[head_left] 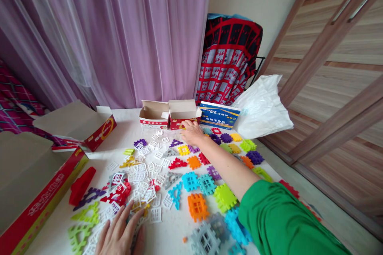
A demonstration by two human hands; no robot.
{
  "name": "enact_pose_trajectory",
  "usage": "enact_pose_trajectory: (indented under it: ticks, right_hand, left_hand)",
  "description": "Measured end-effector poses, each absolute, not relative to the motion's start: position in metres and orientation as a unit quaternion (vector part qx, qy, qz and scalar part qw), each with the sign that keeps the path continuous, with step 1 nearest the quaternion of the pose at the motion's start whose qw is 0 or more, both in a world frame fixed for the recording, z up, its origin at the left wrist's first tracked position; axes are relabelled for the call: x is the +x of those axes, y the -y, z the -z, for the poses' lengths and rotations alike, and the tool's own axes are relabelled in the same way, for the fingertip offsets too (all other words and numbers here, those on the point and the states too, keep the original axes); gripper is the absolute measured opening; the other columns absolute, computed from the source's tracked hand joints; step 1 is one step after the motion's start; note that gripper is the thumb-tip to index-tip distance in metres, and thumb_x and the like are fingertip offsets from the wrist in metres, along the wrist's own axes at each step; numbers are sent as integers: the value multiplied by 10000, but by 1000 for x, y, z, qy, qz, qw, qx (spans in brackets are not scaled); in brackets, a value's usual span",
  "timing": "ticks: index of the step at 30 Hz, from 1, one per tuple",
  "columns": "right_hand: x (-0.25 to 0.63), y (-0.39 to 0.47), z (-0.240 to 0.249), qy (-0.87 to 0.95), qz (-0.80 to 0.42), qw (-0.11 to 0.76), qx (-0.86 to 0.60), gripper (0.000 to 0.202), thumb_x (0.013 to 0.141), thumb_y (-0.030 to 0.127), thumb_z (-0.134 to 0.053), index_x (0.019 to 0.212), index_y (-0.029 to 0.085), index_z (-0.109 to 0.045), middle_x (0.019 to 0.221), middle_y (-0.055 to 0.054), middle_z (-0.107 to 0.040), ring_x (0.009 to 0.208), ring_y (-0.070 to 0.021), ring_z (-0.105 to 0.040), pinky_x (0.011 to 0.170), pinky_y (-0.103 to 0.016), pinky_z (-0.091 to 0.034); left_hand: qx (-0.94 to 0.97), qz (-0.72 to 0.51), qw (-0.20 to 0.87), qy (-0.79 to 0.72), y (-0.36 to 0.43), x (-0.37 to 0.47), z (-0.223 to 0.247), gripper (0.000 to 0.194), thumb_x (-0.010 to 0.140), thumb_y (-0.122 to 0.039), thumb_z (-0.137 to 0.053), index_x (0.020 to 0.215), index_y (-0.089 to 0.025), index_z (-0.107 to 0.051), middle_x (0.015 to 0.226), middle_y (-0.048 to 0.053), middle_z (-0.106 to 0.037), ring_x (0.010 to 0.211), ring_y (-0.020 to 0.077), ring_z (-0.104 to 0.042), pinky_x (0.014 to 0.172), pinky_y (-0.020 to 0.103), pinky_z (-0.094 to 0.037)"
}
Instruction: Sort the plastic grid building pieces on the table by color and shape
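Note:
My left hand (121,229) rests at the near edge of the table, fingers spread over a heap of white plastic window pieces (140,175). My right arm stretches across the table. My right hand (194,133) is in front of a small open red box (176,122), its fingers bent together and down; anything in them is too small or hidden to make out. Around my arm lie interlocking plastic building pieces: an orange square block (197,207), a yellow block (183,150), a lime green block (225,197) and a grey block (205,239). Red triangular pieces (177,163) lie left of my forearm.
Another open box (154,121) and a blue box (220,115) stand along the back. Two larger open boxes, one red (101,131) and one red and yellow (44,195), stand left. A white plastic bag (260,107) sits back right, near the wooden wardrobe (338,67).

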State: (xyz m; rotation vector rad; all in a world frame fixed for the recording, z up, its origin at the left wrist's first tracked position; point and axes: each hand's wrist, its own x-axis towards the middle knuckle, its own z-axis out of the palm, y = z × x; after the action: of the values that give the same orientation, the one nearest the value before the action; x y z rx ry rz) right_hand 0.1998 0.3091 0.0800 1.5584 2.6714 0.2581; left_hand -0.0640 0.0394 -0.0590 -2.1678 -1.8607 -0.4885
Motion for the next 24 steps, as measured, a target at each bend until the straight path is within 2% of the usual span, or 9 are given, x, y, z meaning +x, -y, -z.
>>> enact_pose_trajectory:
  ticks: [3,7,10,15,20,24]
  right_hand:
    - [212,-286,-91,-857,-72,-50,507,312,902,282,-511,1145,249,-705,1453,-114,-469,1327,-284,-375,1020,-472,-342]
    - [239,-236,-95,-865,-50,-125,482,288,869,238,-542,1087,245,-730,1387,-115,-541,1296,-288,-430,1023,-489,-374]
    - [259,-192,-91,-867,-37,-222,444,267,871,239,-533,1041,242,-739,1305,-112,-606,1244,-278,-498,1012,-487,-420]
    - [272,-128,-90,-830,1,-384,404,243,911,299,-517,1016,234,-726,1226,-95,-657,1160,-254,-582,982,-460,-482]
    - [269,-103,-104,-816,27,-447,366,210,911,305,-542,1004,249,-723,1201,-79,-674,1145,-246,-604,978,-438,-502]
    - [270,-104,-119,-800,46,-486,350,207,905,293,-551,1020,250,-719,1205,-75,-674,1117,-236,-623,986,-420,-502]
  left_hand:
    - [-734,177,115,646,-36,-54,48,352,887,-361,-481,1195,-348,-651,1383,21,-579,1235,246,-558,1049,476,-384]
    - [-719,199,111,657,-34,-41,35,346,895,-356,-494,1205,-329,-644,1378,23,-585,1277,268,-518,1091,513,-330]
    - [-714,201,91,664,-35,-34,30,357,905,-345,-492,1237,-313,-619,1364,31,-596,1285,270,-513,1087,519,-345]
    - [-703,215,61,675,-33,-34,19,395,937,-296,-423,1293,-220,-575,1426,126,-526,1307,255,-498,1085,504,-375]
    - [-671,176,37,719,-11,-59,3,393,941,-372,-420,1277,-271,-595,1443,86,-516,1346,279,-450,1090,530,-353]
    - [-654,107,13,749,7,-60,1,569,883,-503,-504,1419,-318,-462,1538,92,-380,1414,346,-328,1096,621,-273]
